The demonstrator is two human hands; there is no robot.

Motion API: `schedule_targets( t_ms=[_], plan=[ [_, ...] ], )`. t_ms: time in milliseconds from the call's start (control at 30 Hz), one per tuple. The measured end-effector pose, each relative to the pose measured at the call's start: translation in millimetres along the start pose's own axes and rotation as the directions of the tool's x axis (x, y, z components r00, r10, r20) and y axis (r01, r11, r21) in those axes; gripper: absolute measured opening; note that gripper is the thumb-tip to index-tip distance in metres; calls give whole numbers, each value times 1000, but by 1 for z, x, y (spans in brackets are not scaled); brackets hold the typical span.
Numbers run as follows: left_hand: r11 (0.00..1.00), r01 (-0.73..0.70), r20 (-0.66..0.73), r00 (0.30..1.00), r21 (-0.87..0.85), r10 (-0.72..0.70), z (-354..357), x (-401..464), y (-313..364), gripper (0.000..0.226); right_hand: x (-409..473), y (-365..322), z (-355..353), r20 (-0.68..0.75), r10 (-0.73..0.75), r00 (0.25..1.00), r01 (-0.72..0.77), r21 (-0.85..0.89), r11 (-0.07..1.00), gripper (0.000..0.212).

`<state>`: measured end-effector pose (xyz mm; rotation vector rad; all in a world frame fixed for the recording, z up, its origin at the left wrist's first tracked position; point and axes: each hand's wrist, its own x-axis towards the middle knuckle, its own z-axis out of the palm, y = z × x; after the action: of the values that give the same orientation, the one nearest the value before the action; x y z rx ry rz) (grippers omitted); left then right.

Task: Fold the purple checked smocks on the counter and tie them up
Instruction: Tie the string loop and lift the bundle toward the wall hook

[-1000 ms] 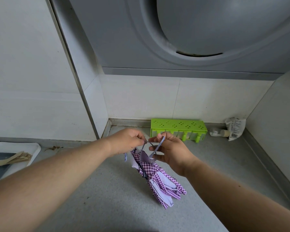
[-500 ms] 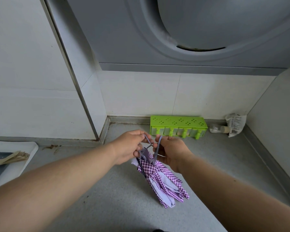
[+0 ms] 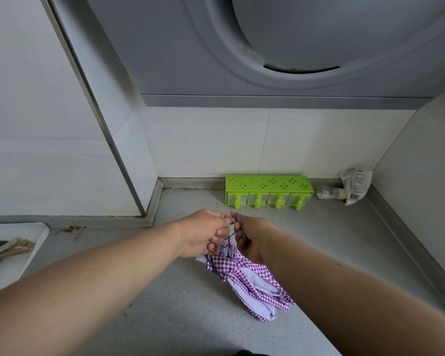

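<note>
Left hand: the left hand (image 3: 206, 233) sits just left of frame centre, fingers curled, pinching one end of the tie (image 3: 231, 234) between thumb and forefinger.
Right hand: the right hand (image 3: 252, 236) is just beside it, nearly touching; its fingers are curled and the tie loops over the forefinger, so it holds the other end.
Tie: a thin grey-blue strip, running between the two hands and down into the top of the bundle.
Smocks: the smocks (image 3: 249, 281) hang as one gathered purple-checked bundle with pale lining, directly under the hands; the top is bunched at the fingers, the lower end trails toward lower right and rests on the counter.
Counter: the counter (image 3: 165, 317) is speckled grey and fills the lower half of the frame.
Rack: a green rack (image 3: 267, 191) with cut-out patterns stands against the back wall, above and right of the hands, well apart from them.
Packet: a white packet (image 3: 356, 185) leans in the right corner, with a small bottle (image 3: 330, 194) lying beside it.
Tray: a white tray (image 3: 18, 255) at the left edge carries a pale wooden utensil (image 3: 10, 249).
Hood: a grey hood (image 3: 280, 47) spans the upper frame.
</note>
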<state>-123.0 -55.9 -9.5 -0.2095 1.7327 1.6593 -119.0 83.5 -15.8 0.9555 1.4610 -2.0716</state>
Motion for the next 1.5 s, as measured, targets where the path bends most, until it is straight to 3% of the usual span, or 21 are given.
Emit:
schedule_targets(
  t_ms=[133, 267, 333, 400, 433, 533, 600, 700, 834, 934, 1200, 1367, 1500],
  plan=[
    [995, 48, -5, 999, -83, -49, -5, 5, -2, 19, 7, -1, -2, 20, 58, 998, -59, 43, 997, 41],
    [990, 86, 17, 996, -114, -85, -13, 10, -7, 23, 11, 2, -3, 152, -39, 988, 16, 148, 989, 20],
    [986, 105, 6, 994, -131, -106, -17, 12, -9, 25, 12, 5, -4, 215, -105, 971, 79, 126, 989, 1],
    [981, 114, -6, 993, -155, -117, -21, 14, -13, 26, 16, 10, -6, 226, -209, 951, 207, 32, 978, 9],
    [979, 116, -13, 993, -165, -120, -23, 15, -14, 26, 17, 11, -6, 209, -273, 939, 298, -95, 950, 9],
    [973, 141, -24, 989, -183, -148, -26, 15, -18, 21, 17, 16, -6, 198, -450, 871, 482, -529, 699, 9],
    [961, 167, 0, 985, -219, -171, -28, 12, -21, 17, 16, 17, -3, 254, -502, 827, 525, -668, 527, 15],
    [949, 186, 27, 982, -256, -185, -32, 7, -27, 22, 10, 16, 3, 346, -496, 796, 545, -765, 342, 24],
    [941, 193, 24, 981, -278, -194, -39, 3, -40, 32, 9, 23, 12, 480, -395, 783, 581, -792, 190, 21],
    [926, 199, 33, 979, -320, -199, -43, 2, -49, 40, 12, 27, 15, 513, -379, 770, 596, -791, 138, 15],
    [891, 106, -102, 981, -442, -167, -47, -1, -56, 34, 20, 37, 25, 506, -445, 739, 625, -761, 175, 11],
    [909, 58, -150, 980, -414, -131, -52, -8, -59, 21, 26, 42, 27, 349, -395, 850, 521, -666, 534, 14],
    [965, -13, -193, 980, -261, -39, -56, -7, -60, 17, 23, 41, 27, 325, -332, 885, 465, -596, 655, 15]
  ],
)
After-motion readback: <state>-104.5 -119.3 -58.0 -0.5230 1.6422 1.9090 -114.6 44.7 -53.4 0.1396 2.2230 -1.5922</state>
